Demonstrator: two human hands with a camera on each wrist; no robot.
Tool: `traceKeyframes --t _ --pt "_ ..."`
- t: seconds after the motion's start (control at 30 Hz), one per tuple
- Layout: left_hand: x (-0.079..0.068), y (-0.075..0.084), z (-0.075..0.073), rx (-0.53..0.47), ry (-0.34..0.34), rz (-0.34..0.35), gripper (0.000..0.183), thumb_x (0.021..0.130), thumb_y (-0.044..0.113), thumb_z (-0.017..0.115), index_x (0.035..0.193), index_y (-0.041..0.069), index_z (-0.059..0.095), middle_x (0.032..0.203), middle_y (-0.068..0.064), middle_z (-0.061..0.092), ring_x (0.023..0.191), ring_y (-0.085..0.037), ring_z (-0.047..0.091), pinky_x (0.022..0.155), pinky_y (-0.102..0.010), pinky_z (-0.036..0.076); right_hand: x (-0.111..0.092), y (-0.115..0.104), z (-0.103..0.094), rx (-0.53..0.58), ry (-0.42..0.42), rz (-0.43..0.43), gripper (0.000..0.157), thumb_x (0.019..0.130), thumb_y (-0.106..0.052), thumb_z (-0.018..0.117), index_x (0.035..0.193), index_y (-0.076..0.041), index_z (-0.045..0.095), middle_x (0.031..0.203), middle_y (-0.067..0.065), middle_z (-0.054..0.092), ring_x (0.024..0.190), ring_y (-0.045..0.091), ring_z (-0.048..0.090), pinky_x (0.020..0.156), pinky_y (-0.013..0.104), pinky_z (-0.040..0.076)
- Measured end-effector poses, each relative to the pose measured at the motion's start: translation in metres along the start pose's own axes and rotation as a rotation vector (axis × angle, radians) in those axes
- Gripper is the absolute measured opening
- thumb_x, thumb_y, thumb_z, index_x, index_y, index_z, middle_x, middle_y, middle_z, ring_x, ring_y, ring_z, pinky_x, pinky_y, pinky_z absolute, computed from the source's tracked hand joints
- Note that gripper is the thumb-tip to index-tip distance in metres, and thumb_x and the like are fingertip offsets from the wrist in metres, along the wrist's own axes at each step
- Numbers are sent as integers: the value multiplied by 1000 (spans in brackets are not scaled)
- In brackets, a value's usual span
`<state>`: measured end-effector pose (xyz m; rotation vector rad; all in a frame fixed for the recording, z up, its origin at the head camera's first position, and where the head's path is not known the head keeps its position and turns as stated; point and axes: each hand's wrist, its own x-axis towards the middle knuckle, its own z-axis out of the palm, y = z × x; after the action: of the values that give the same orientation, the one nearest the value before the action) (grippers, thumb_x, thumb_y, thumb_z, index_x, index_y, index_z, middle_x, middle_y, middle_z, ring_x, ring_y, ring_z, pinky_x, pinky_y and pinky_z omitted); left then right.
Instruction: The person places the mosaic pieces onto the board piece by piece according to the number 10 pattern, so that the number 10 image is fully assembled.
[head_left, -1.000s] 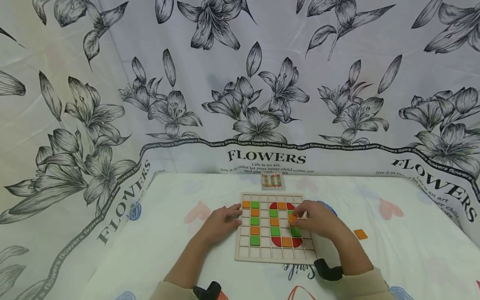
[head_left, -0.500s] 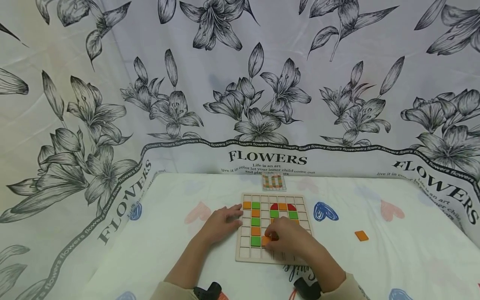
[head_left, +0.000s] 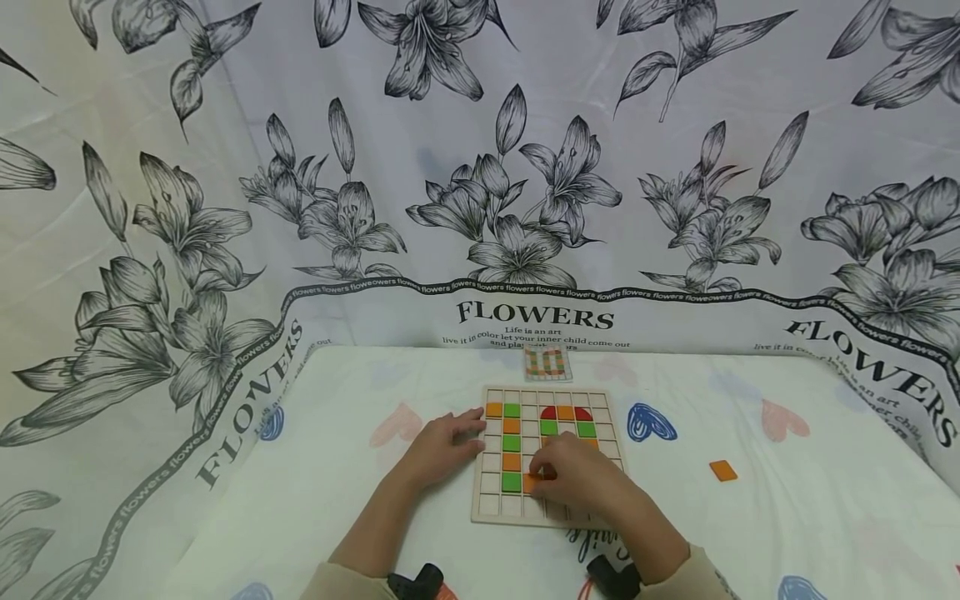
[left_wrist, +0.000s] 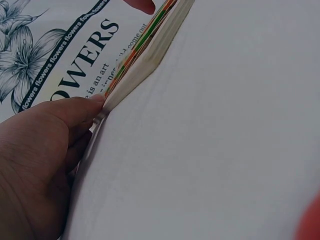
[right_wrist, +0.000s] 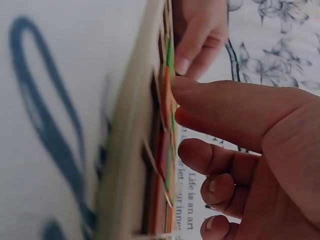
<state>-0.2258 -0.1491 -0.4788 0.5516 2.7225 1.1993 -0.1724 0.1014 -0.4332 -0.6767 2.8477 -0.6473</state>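
Note:
A square wooden grid board (head_left: 493,505) lies on the table with green, orange and rounded red tiles in its cells. With thumb and index finger, my right hand (head_left: 581,473) pinches an orange tile (head_left: 529,483) over the lower part of the board, just right of a green tile (head_left: 512,482). In the right wrist view the thumb and index fingertips meet at the orange tile (right_wrist: 167,92); the other fingers curl loosely. My left hand (head_left: 442,448) rests its relaxed fingers and thumb against the board's left edge. My right hand hides several cells.
A small pattern card (head_left: 547,364) with coloured squares lies behind the board. One loose orange tile (head_left: 723,472) is on the cloth to the right. A flower-printed curtain (head_left: 525,208) hangs at the back of the table.
My right hand has moved left and nearer from the right-hand tile column, leaving an orange tile there. Another orange tile now shows at its fingertips. My left hand stays put.

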Motion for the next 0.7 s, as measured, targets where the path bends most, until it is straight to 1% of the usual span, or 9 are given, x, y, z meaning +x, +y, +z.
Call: traceKeyframes --t 0.13,0.27,0.4,0.53,0.63,0.7 --pt "0 0 1 9 0 2 37 92 31 68 128 22 67 148 12 49 146 -35 32 121 -53 24 -3 7 -10 60 15 94 16 80 -26 81 95 -20 77 84 -10 62 78 11 52 70 29 50" --pt "0 -1 1 13 -3 4 37 92 32 68 128 22 67 148 12 49 146 -34 33 121 -52 24 -9 24 -28 121 39 197 18 81 -22 80 98 -18 76 83 -6 61 78 14 53 66 29 50" --pt "1 -3 2 18 -7 2 38 92 33 68 128 23 67 148 12 49 146 -33 33 121 -51 24 -23 49 -51 145 59 268 22 83 -22 78 103 -14 74 83 -2 60 78 17 52 61 29 47" --pt "1 -3 1 23 -4 2 38 92 33 68 128 23 67 148 13 49 146 -33 33 121 -51 24 -39 79 -70 152 70 299 29 85 -27 76 108 -10 71 85 2 60 78 19 52 61 30 46" --pt "1 -3 1 24 -2 -1 37 92 33 68 128 23 67 148 12 49 146 -34 33 121 -52 25 -53 101 -81 162 69 335 36 85 -31 76 112 -8 70 90 5 61 82 21 53 62 32 49" --pt "0 -3 1 21 -3 -7 37 92 33 68 128 23 67 148 12 49 145 -36 32 121 -53 25 -63 115 -89 152 70 385 42 84 -33 76 114 -6 68 95 9 62 83 22 56 64 35 51"
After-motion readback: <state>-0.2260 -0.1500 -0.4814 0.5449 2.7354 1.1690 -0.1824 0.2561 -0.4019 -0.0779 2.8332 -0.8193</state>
